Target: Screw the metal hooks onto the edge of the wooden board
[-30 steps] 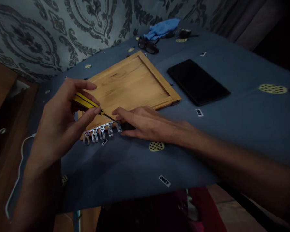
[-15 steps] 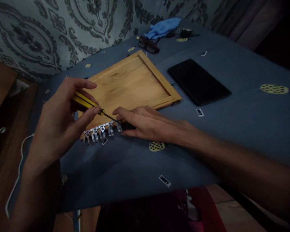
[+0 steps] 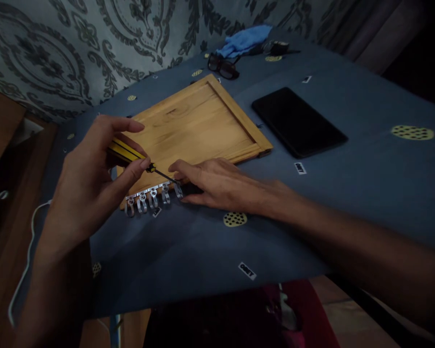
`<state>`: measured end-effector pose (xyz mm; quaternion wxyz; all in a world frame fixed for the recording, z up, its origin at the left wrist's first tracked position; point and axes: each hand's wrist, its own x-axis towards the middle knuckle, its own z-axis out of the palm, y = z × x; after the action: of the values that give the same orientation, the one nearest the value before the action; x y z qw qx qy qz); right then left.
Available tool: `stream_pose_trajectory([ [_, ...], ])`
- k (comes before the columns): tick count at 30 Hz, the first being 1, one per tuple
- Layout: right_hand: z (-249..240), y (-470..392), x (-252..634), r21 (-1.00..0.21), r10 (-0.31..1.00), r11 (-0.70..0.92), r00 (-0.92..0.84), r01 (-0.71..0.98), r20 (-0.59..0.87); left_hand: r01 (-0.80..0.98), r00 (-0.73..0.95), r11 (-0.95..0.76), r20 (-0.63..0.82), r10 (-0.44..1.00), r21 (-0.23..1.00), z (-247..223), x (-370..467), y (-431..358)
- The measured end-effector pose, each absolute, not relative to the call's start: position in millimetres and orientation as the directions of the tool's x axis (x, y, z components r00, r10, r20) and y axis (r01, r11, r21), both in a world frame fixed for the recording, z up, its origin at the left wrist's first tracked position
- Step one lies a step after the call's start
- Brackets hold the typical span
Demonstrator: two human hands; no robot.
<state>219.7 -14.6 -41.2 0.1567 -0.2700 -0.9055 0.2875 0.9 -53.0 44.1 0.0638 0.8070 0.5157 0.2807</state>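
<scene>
My left hand (image 3: 94, 174) grips a yellow and black screwdriver (image 3: 126, 150) by its handle, the shaft slanting down to the right. Its tip meets the rightmost hook of a metal hook strip (image 3: 152, 192) along the near edge of a framed wooden panel (image 3: 188, 125). Several silvery hooks hang over that edge. My right hand (image 3: 217, 183) lies on the panel's near edge, thumb and fingertips around the end of the strip beside the screwdriver tip. What its fingers press on is partly hidden.
A black tablet or phone (image 3: 299, 123) lies right of the panel. Dark glasses (image 3: 223, 66), a blue cloth (image 3: 244, 41) and a small dark object (image 3: 277, 47) sit at the back. A white cable (image 3: 29, 256) runs down at the left. Blue printed cloth (image 3: 203, 261) covers the table.
Almost nothing differs. The screwdriver and both hands keep their places, with only a very slight shift at the screwdriver's collar.
</scene>
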Motion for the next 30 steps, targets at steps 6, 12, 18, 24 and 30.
stream_pose_trajectory([
  [6, -41.6, -14.3, 219.7, -0.611, 0.589, 0.684, -0.795, 0.398, 0.142, 0.876, 0.29, -0.431, 0.478, 0.829, 0.216, 39.8, 2.1, -51.5],
  [12, -37.4, -14.9, 219.4, -0.605, 0.579, 0.683, -0.809, 0.41, 0.106, 0.811, 0.273, -0.458, 0.459, 0.846, 0.362, 42.0, 3.9, -52.1],
  [18, -35.8, -15.2, 218.8, -0.603, 0.573, 0.684, -0.814, 0.411, 0.095, 0.801, 0.206, -0.397, 0.417, 0.885, 0.447, 40.5, 5.4, -53.0],
  [24, -34.7, -15.8, 219.9, -0.589, 0.572, 0.689, -0.816, 0.422, 0.085, 0.839, 0.234, -0.418, 0.464, 0.855, 0.348, 38.3, 2.8, -49.9],
  [30, -33.7, -15.4, 219.3, -0.605, 0.576, 0.679, -0.813, 0.415, 0.089, 0.745, 0.215, -0.424, 0.416, 0.883, 0.515, 39.5, 7.8, -50.5],
])
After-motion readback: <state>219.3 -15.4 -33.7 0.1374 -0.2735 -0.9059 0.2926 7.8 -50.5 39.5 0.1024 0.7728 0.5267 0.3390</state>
